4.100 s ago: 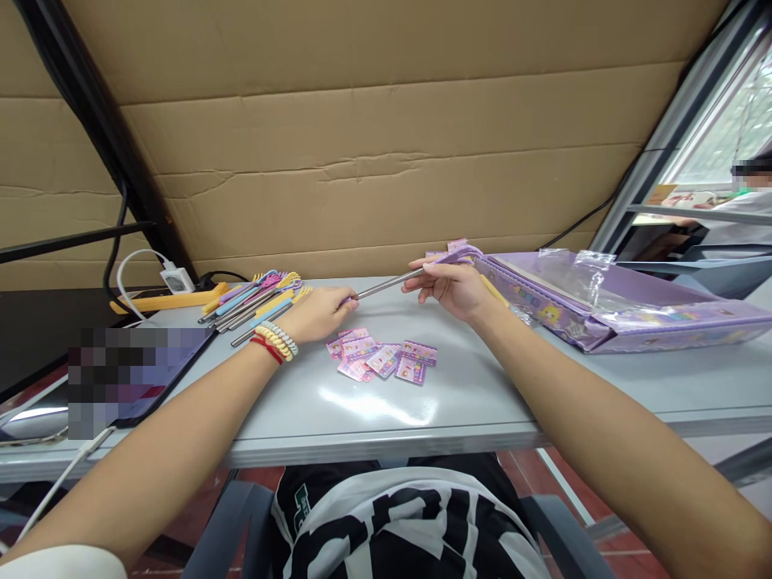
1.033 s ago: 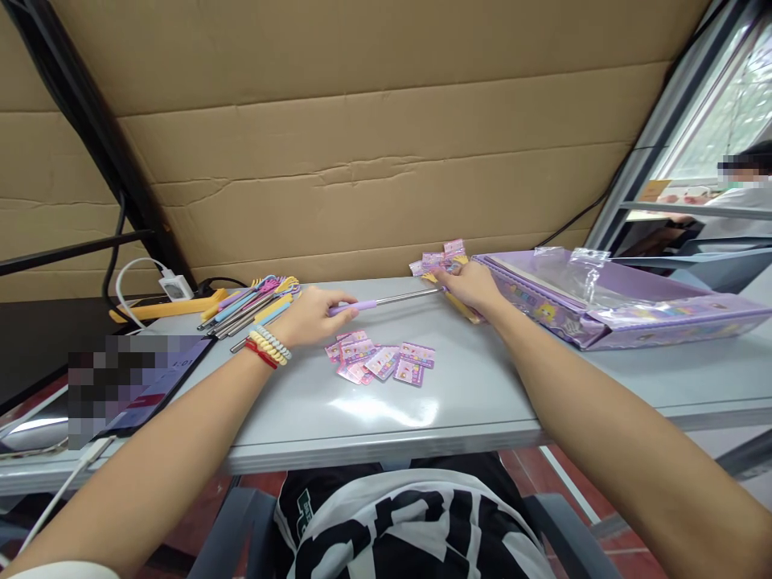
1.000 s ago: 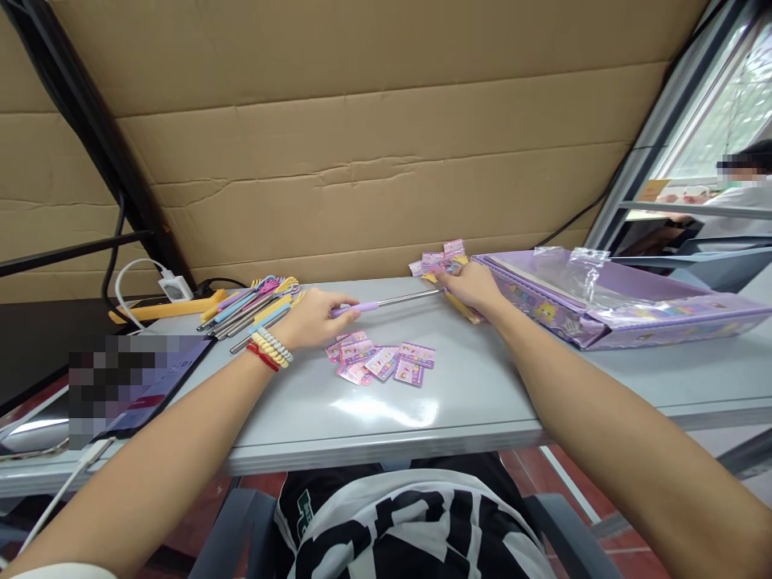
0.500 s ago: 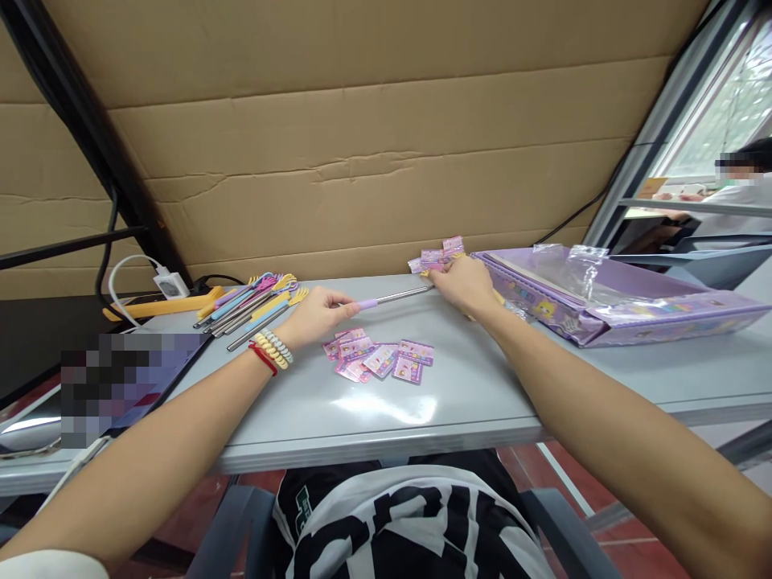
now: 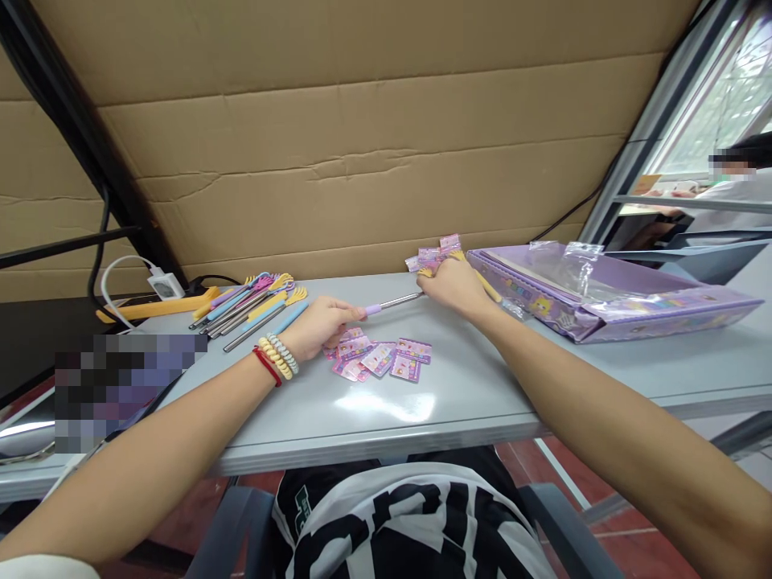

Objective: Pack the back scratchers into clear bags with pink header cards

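The left hand [image 5: 326, 326] pinches the purple-handled rod [image 5: 396, 302], fingers closed on its near end; the rod slants rightward and slightly away over the surface [image 5: 482, 386], long axis pointing at the right hand [image 5: 457, 285], curled there (its grip's contents, I can't tell).
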{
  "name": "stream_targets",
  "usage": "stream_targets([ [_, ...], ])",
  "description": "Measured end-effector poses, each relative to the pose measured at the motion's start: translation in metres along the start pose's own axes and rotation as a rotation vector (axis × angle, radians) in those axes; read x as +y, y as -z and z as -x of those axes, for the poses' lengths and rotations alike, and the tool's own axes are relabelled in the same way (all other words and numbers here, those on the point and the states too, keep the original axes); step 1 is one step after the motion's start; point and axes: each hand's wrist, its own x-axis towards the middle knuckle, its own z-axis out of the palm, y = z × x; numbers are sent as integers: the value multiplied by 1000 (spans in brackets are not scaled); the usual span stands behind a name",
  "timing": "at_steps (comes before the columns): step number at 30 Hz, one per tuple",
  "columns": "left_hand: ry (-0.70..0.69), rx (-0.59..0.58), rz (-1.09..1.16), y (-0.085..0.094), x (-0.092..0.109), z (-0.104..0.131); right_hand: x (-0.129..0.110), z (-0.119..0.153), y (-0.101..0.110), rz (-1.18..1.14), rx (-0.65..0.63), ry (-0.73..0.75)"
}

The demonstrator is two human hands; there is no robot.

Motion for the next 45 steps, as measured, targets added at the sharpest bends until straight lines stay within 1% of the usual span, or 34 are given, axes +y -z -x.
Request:
stream_targets([
  [1,28,-22,38,-1,-1,0,0,0,-1,8,-10,8],
  [3,43,-43,43,-3,-2,0,1,0,-2,18,-28,10],
  [5,14,-28,-44,-2,-2,1,1,-1,-4,21,-46,3],
  [6,-18,-7,-124,-2,-1,2,2,-1,-5,25,-57,-2],
  [8,-134,52,-338,-2,1,4,3,-3,-6,32,-85,-11],
  [11,-373,129,-677,-4,6,8,5,-6,-8,33,-137,-12],
  [13,-487,154,-828,-6,6,10,7,-7,-10,27,-170,-5],
  [15,-550,174,-934,-7,5,11,8,-9,-11,16,-195,-3],
  [20,-650,231,-1182,-6,0,12,10,-9,-16,4,-208,-4],
  [23,-666,256,-1313,-9,0,12,12,-11,-20,22,-212,5],
  [27,-646,243,-1381,-14,3,13,16,-15,-24,21,-255,55],
  [31,-606,237,-1383,-15,5,12,18,-18,-24,1,-258,119],
  [37,-577,230,-1343,-10,7,11,16,-14,-23,-89,-253,172],
  [41,-514,291,-1339,-9,10,11,14,-11,-22,-115,-273,220],
  [45,-468,350,-1329,-10,11,13,12,-10,-24,-59,-302,276],
])
